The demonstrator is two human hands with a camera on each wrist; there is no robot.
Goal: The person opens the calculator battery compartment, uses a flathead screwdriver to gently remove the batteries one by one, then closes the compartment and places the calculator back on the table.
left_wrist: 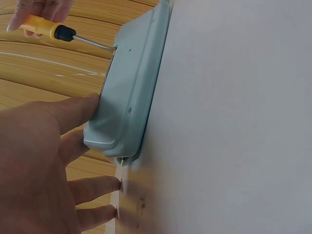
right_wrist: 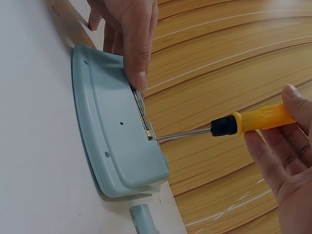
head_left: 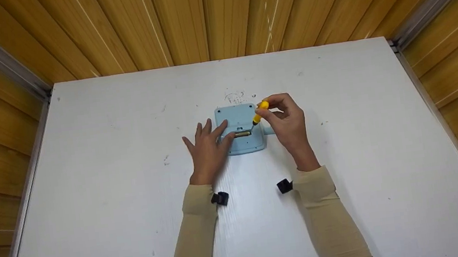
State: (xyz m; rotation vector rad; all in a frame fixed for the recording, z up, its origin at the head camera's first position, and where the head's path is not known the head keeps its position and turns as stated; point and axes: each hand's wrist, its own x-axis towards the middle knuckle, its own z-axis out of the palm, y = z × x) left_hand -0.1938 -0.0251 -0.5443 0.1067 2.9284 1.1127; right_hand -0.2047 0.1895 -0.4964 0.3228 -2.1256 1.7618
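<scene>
A light blue plastic device (head_left: 246, 145) lies on the table with screw holes and a battery slot facing up. A battery (right_wrist: 140, 113) shows inside the slot. My left hand (head_left: 208, 152) rests at the device's left side with fingers spread, its thumb over the left end of the battery. A screwdriver (right_wrist: 263, 119) with a yellow handle and black collar is pinched between thumb and fingers of my right hand (head_left: 290, 124). Its metal shaft slants down to the slot, the tip right at the battery's right end.
A narrow light blue piece (head_left: 269, 130) sticks out at the device's right side. Under everything is a white table (head_left: 114, 230) with small dark marks. Wood-patterned walls (head_left: 224, 15) stand behind it and on both sides.
</scene>
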